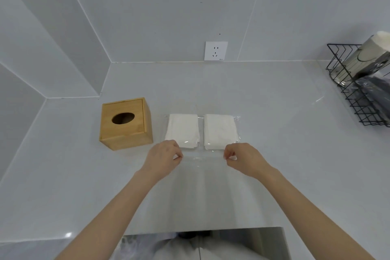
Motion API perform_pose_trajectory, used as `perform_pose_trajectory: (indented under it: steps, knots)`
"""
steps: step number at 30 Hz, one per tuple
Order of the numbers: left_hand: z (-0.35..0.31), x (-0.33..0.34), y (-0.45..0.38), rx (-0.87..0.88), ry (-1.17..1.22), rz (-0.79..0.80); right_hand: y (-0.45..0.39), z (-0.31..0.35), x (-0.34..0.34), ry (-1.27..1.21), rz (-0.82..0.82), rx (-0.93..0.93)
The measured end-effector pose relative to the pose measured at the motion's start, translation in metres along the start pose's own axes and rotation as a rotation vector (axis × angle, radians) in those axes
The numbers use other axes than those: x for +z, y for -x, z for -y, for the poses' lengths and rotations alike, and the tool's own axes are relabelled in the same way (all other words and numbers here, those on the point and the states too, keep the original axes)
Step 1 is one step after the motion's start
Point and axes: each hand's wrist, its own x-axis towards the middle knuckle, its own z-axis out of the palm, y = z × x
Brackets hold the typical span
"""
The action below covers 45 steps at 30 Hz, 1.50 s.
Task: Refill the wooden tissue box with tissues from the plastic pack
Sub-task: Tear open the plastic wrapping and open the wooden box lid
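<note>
A wooden tissue box point(126, 124) with an oval slot in its lid stands on the white counter, left of centre; the slot looks dark and no tissue shows in it. Right beside it lies a clear plastic pack point(202, 131) holding two white tissue stacks side by side. My left hand point(164, 156) pinches the pack's near edge at its left corner. My right hand point(242, 156) pinches the same edge at the right corner. The film stretches between both hands.
A black wire rack point(356, 99) with a shiny metal item and a dark packet stands at the right edge. A white wall socket point(215, 50) sits on the back wall. The counter's front edge point(202, 228) runs near my body.
</note>
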Motion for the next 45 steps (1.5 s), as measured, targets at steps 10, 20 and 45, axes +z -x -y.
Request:
perform_pose_trajectory:
  steps: [10,20,45]
  knots:
    - [0.006,0.030,0.029,0.009,0.006,0.103,0.019,-0.012,0.032,0.087,-0.020,-0.085]
    - [-0.003,0.010,-0.002,-0.033,0.065,-0.034,-0.005,0.007,0.009,0.154,-0.172,-0.088]
    - [0.017,-0.006,-0.051,0.136,-0.120,0.103,-0.049,-0.014,-0.016,0.196,-0.159,-0.232]
